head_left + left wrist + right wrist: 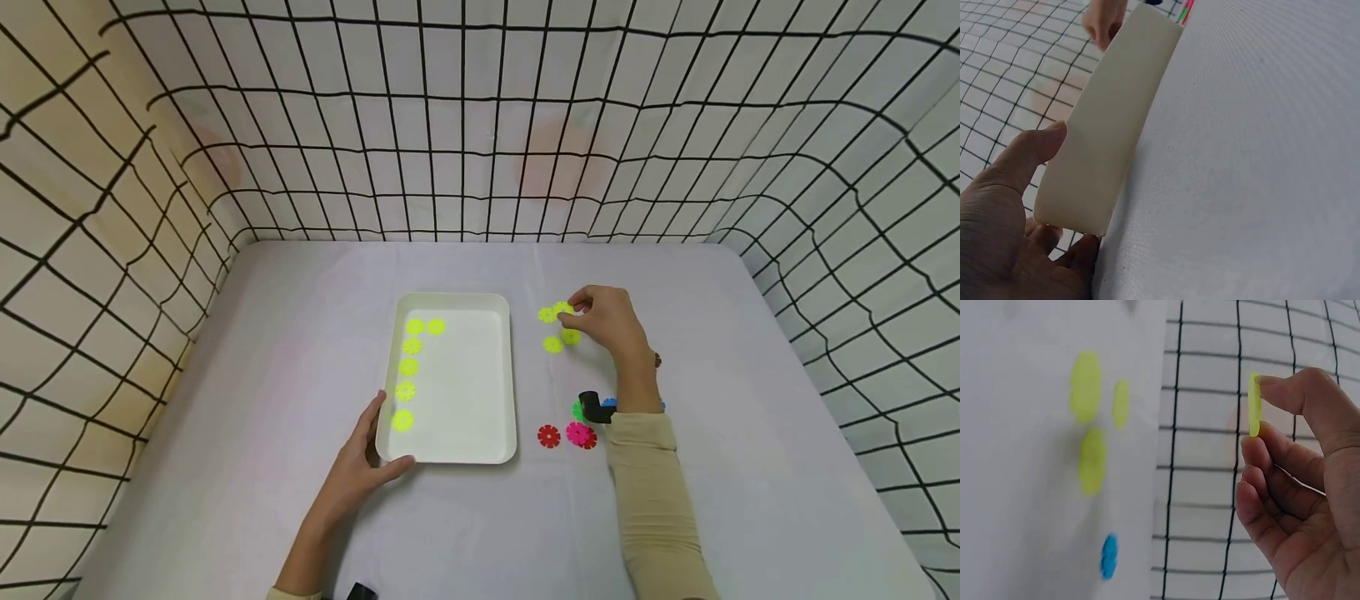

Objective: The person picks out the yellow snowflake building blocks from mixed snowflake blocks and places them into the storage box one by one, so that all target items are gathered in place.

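My left hand grips the near left corner of a white tray, its thumb on the near wall and its fingers along the left side. In the tray lie several yellow notched discs, in a column along the left edge with one more beside the far end. Right of the tray, my right hand pinches a yellow notched disc between thumb and fingertip, above the table. Below it, other yellow notched discs lie on the cloth.
Nearer the front lie a red disc, a pink disc overlapping another red one, and green and blue discs partly hidden by the right wrist and its black camera. Black wire mesh rises along the back and both sides of the table.
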The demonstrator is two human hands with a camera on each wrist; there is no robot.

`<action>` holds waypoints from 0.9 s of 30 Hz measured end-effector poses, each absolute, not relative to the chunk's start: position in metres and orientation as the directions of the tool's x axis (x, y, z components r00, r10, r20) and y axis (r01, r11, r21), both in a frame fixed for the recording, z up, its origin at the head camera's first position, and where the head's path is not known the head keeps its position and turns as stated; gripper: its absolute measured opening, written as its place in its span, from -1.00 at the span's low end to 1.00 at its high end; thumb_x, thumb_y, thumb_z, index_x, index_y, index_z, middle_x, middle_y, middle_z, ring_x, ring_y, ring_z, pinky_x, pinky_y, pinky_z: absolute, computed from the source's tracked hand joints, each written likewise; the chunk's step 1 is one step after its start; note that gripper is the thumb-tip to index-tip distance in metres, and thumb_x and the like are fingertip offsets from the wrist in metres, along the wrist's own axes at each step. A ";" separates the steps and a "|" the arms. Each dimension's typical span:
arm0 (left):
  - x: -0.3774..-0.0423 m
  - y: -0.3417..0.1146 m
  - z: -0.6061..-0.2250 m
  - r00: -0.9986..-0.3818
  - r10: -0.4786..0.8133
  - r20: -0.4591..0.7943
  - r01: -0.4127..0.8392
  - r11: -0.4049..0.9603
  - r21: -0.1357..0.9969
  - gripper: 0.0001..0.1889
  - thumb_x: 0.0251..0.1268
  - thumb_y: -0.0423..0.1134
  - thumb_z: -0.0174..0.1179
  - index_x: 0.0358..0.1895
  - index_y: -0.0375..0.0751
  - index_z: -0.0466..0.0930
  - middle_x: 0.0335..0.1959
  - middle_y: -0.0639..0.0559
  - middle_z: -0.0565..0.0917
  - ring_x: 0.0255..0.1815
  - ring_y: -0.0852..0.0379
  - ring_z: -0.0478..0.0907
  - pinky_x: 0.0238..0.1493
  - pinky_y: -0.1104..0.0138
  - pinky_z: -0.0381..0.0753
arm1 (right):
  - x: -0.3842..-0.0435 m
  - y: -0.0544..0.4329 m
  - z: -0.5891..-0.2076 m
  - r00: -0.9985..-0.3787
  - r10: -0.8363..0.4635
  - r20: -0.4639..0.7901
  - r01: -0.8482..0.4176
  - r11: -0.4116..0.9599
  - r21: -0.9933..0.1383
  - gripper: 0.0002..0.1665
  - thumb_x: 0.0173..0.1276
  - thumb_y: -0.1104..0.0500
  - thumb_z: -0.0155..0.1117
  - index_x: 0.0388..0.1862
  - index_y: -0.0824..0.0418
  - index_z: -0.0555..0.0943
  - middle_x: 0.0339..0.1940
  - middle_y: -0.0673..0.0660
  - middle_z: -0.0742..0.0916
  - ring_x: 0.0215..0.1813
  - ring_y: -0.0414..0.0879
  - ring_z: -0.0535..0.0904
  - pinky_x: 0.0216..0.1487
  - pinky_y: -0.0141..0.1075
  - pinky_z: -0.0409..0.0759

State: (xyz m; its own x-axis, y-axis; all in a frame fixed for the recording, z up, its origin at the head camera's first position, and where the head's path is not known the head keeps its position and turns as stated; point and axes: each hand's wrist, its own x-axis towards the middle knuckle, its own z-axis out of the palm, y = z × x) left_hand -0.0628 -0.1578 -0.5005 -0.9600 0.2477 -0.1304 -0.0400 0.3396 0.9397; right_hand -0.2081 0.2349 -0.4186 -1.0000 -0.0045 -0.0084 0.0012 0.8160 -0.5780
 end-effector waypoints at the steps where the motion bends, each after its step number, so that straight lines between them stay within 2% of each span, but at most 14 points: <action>1: -0.063 -0.158 -0.501 -0.959 0.251 -0.130 -0.039 0.337 0.941 0.12 0.04 -0.09 0.48 0.58 0.11 -0.16 0.58 -0.09 0.08 0.58 -0.10 0.06 0.24 0.75 0.06 | -0.210 0.229 -0.416 -1.000 -0.023 -0.004 -0.016 0.812 -0.583 -0.60 0.21 0.06 0.42 -0.10 0.33 0.67 -0.16 0.25 0.72 -0.08 0.08 0.58 -0.07 -0.12 0.58; 8: -0.063 -0.160 -0.503 -0.960 0.254 -0.118 -0.029 0.328 0.944 0.11 0.05 -0.11 0.48 0.58 0.13 -0.15 0.58 -0.10 0.09 0.57 -0.10 0.07 0.24 0.75 0.07 | -0.220 0.179 -0.400 -0.991 -0.135 0.001 -0.109 0.799 -0.591 -0.60 0.18 0.06 0.43 -0.10 0.30 0.67 -0.16 0.21 0.73 -0.11 0.03 0.57 -0.06 -0.15 0.59; 12: -0.063 -0.159 -0.502 -0.959 0.255 -0.125 -0.033 0.339 0.940 0.12 0.05 -0.10 0.47 0.58 0.14 -0.17 0.58 -0.08 0.07 0.58 -0.08 0.06 0.41 0.48 0.13 | -0.223 0.155 -0.394 -0.981 -0.193 0.009 -0.162 0.795 -0.585 -0.60 0.17 0.06 0.44 -0.09 0.29 0.68 -0.14 0.20 0.74 -0.10 0.01 0.58 -0.08 -0.16 0.61; 14: -0.063 -0.158 -0.502 -0.957 0.257 -0.133 -0.040 0.338 0.940 0.12 0.04 -0.10 0.48 0.58 0.14 -0.17 0.59 -0.06 0.06 0.58 -0.07 0.05 0.46 0.32 0.12 | -0.225 0.145 -0.392 -0.975 -0.221 0.016 -0.190 0.794 -0.577 -0.61 0.16 0.07 0.45 -0.10 0.29 0.69 -0.16 0.18 0.74 -0.11 0.00 0.58 -0.09 -0.17 0.61; 16: -0.063 -0.158 -0.501 -0.957 0.257 -0.136 -0.044 0.335 0.941 0.13 0.04 -0.11 0.48 0.58 0.13 -0.17 0.58 -0.07 0.07 0.58 -0.07 0.06 0.46 0.26 0.12 | -0.226 0.136 -0.391 -0.967 -0.254 0.023 -0.221 0.791 -0.570 -0.61 0.15 0.07 0.46 -0.12 0.28 0.69 -0.18 0.15 0.75 -0.11 -0.01 0.59 -0.09 -0.19 0.61; 25: -0.064 -0.159 -0.501 -0.958 0.255 -0.133 -0.045 0.325 0.945 0.13 0.03 -0.11 0.49 0.58 0.13 -0.15 0.58 -0.08 0.09 0.58 -0.08 0.07 0.33 0.63 0.10 | -0.233 0.096 -0.395 -0.930 -0.368 0.011 -0.318 0.789 -0.526 -0.69 0.13 0.08 0.46 -0.20 0.25 0.71 -0.23 0.10 0.77 -0.13 -0.06 0.64 -0.03 -0.26 0.60; 27: -0.064 -0.159 -0.501 -0.958 0.253 -0.133 -0.044 0.327 0.944 0.12 0.03 -0.11 0.49 0.58 0.14 -0.15 0.58 -0.08 0.10 0.57 -0.08 0.08 0.31 0.66 0.11 | -0.235 0.088 -0.398 -0.924 -0.382 -0.002 -0.326 0.791 -0.517 -0.69 0.13 0.08 0.45 -0.20 0.23 0.71 -0.23 0.08 0.77 -0.13 -0.07 0.64 -0.03 -0.27 0.59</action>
State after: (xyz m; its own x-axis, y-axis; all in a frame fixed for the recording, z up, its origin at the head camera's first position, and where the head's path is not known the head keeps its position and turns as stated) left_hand -0.0639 -0.1589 -0.5013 -0.9582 0.2534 -0.1328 -0.0444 0.3268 0.9440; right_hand -0.2348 0.0880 -0.3984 -0.9241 -0.3823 -0.0017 -0.3263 0.7911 -0.5174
